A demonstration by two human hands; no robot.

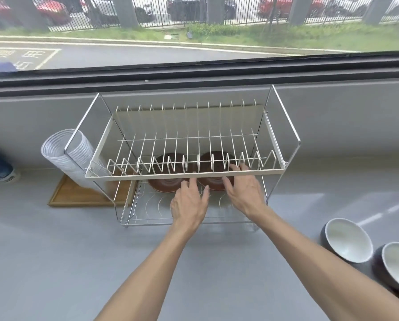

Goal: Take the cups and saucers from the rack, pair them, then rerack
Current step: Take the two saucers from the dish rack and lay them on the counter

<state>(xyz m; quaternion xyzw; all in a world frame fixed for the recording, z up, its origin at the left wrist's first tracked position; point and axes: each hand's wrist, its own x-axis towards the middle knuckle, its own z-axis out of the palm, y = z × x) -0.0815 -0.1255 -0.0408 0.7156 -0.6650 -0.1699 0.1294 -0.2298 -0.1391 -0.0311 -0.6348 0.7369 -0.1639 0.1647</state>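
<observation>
From the head camera we see two brown saucers: the left saucer (164,181) and the right saucer (213,179) sit side by side on the lower shelf of the rack (193,174). Our left hand (189,206) hovers with its grip open. Our right hand (244,193) reaches for the right saucer, fingers spread, holding nothing. Two grey bowls (346,239) rest on the surface.

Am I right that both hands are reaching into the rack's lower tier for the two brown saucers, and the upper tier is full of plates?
Not quite. The head view shows the upper tier empty, only bare wire dividers. The rest holds: the left hand and right hand both reach into the lower tier, toward the two brown saucers at its back.
</observation>
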